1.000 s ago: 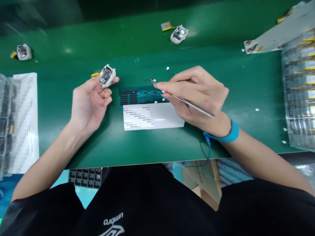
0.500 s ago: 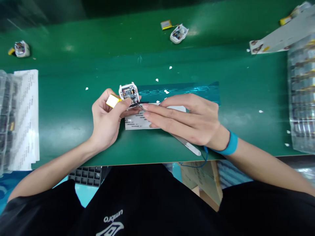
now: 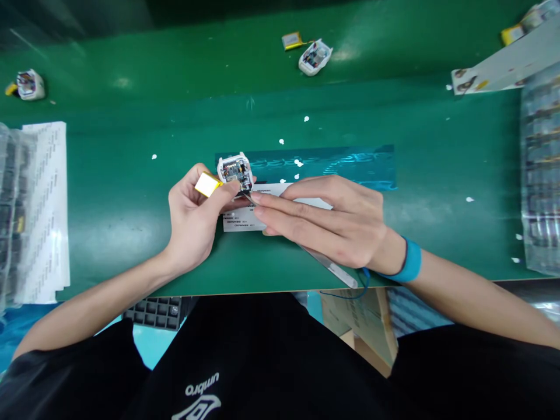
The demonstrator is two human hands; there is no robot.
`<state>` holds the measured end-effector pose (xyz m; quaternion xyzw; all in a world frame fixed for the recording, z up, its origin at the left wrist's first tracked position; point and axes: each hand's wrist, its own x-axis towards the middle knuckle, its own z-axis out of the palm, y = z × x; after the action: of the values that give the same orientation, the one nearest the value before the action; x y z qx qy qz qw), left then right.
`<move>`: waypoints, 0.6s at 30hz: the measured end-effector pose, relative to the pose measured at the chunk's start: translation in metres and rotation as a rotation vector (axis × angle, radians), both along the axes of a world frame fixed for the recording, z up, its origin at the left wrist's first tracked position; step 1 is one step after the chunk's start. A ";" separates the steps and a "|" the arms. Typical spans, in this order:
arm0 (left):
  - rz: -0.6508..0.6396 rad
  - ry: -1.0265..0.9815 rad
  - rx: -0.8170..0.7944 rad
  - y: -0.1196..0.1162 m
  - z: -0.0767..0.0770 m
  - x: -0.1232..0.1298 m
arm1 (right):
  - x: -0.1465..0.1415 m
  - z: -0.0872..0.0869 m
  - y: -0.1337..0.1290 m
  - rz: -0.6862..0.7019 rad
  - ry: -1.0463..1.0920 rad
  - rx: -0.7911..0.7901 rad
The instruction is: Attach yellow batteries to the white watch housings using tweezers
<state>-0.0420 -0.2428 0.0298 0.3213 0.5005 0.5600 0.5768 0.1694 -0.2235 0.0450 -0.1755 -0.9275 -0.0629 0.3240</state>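
My left hand (image 3: 196, 219) grips an open white watch case (image 3: 235, 171) with a circuit board inside, the thumb pressing on its lower edge. A yellow-edged battery (image 3: 207, 184) hangs out at the case's left, beside the thumb. In my right hand (image 3: 328, 219) is a pair of tweezers (image 3: 335, 272), pinched between the fingers. The tweezers' tips reach the lower right corner of the case; what they touch there is too small to make out. Beneath both hands lies a white printed sheet (image 3: 238, 221).
A blue film strip (image 3: 350, 166) lies behind my hands, with small white stickers (image 3: 298, 163) scattered around. Other open cases rest at the back (image 3: 315, 57) and far left (image 3: 30, 85). Plastic trays stand at the left (image 3: 11, 216) and right (image 3: 542, 175) edges.
The watch case and my left hand have shifted slightly right and toward me. The tweezers' tips stay at the case's lower right corner.
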 end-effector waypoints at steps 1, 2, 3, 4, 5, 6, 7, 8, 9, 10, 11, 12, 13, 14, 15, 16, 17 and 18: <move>-0.002 0.002 -0.001 0.000 0.000 0.000 | 0.000 -0.002 0.000 0.001 -0.001 -0.014; -0.002 0.007 0.002 0.000 0.000 0.000 | -0.001 -0.003 -0.001 -0.006 0.003 -0.035; 0.000 0.013 0.006 0.000 -0.001 0.000 | -0.002 -0.006 -0.001 -0.019 0.014 -0.057; 0.003 0.019 0.012 0.000 -0.001 0.000 | -0.003 -0.008 -0.001 -0.034 0.030 -0.075; 0.005 0.025 0.018 0.000 -0.002 0.000 | -0.004 -0.009 -0.001 -0.045 0.050 -0.085; 0.004 0.030 0.021 0.000 -0.002 0.000 | -0.005 -0.011 -0.002 -0.053 0.069 -0.088; 0.000 0.035 0.024 0.001 -0.002 -0.001 | -0.005 -0.011 -0.002 -0.060 0.075 -0.094; -0.007 0.040 0.026 0.001 -0.002 -0.001 | -0.005 -0.011 -0.003 -0.070 0.071 -0.102; -0.014 0.047 0.028 0.001 -0.001 -0.001 | -0.004 -0.010 -0.003 -0.080 0.061 -0.114; -0.020 0.058 0.031 0.001 -0.001 -0.002 | -0.004 -0.009 -0.003 -0.086 0.056 -0.120; -0.024 0.071 0.031 0.001 0.000 -0.002 | -0.003 -0.008 -0.003 -0.088 0.053 -0.122; -0.026 0.084 0.028 0.001 0.000 -0.002 | -0.002 -0.007 -0.003 -0.085 0.053 -0.120; -0.026 0.095 0.023 0.001 0.001 -0.002 | -0.002 -0.006 -0.003 -0.079 0.056 -0.118; -0.025 0.101 0.016 0.001 0.002 -0.002 | -0.001 -0.006 -0.003 -0.074 0.059 -0.123; -0.024 0.099 0.011 0.001 0.002 -0.002 | -0.001 -0.006 -0.003 -0.075 0.060 -0.136; -0.022 0.091 0.009 0.001 0.003 -0.002 | -0.002 -0.006 -0.003 -0.079 0.072 -0.149; -0.020 0.079 0.013 0.001 0.003 -0.002 | -0.002 -0.006 -0.003 -0.088 0.090 -0.164; -0.020 0.068 0.021 0.001 0.003 -0.002 | -0.003 -0.007 -0.003 -0.095 0.108 -0.181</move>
<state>-0.0435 -0.2419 0.0328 0.3510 0.5107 0.5481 0.5618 0.1666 -0.2269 0.0385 -0.2512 -0.9011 0.0155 0.3530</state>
